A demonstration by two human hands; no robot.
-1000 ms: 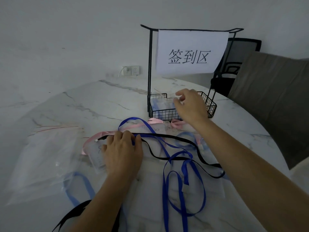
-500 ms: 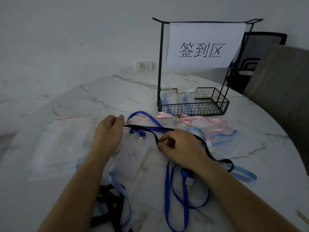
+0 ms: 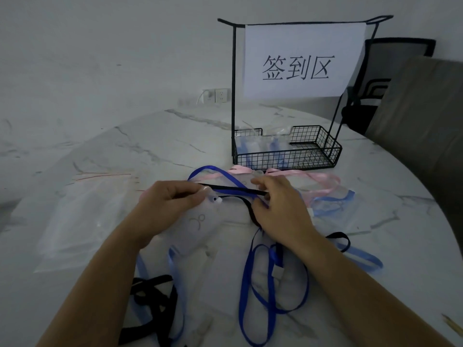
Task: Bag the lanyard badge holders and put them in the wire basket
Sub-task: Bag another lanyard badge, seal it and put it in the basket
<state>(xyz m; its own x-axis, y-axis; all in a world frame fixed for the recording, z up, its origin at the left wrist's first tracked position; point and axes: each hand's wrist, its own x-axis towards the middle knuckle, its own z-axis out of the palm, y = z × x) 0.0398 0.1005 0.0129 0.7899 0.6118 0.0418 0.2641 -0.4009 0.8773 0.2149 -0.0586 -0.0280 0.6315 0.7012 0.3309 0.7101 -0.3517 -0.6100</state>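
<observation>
A clear badge holder (image 3: 200, 221) with a black lanyard (image 3: 233, 189) lies in front of me on the marble table (image 3: 150, 146). My left hand (image 3: 170, 204) pinches the lanyard near the holder's clip. Just to the right, my right hand (image 3: 280, 206) pinches the same black strap. Dark blue (image 3: 250, 284), light blue (image 3: 325, 209) and pink lanyards (image 3: 313, 176) lie tangled around both hands. The black wire basket (image 3: 333, 149) stands behind them and holds bagged holders (image 3: 263, 149) at its left end.
Clear zip bags (image 3: 82, 216) are stacked on the table to my left. A paper sign (image 3: 300, 61) hangs from the basket's tall frame. A black office chair (image 3: 390, 78) and a grey padded seat back (image 3: 431, 116) stand past the table's right edge. More black strap (image 3: 150, 296) lies near my left forearm.
My right hand came back from the basket to the black lanyard. Both hands now pinch the strap and have lifted it a little above the holder. The camera shifted left.
</observation>
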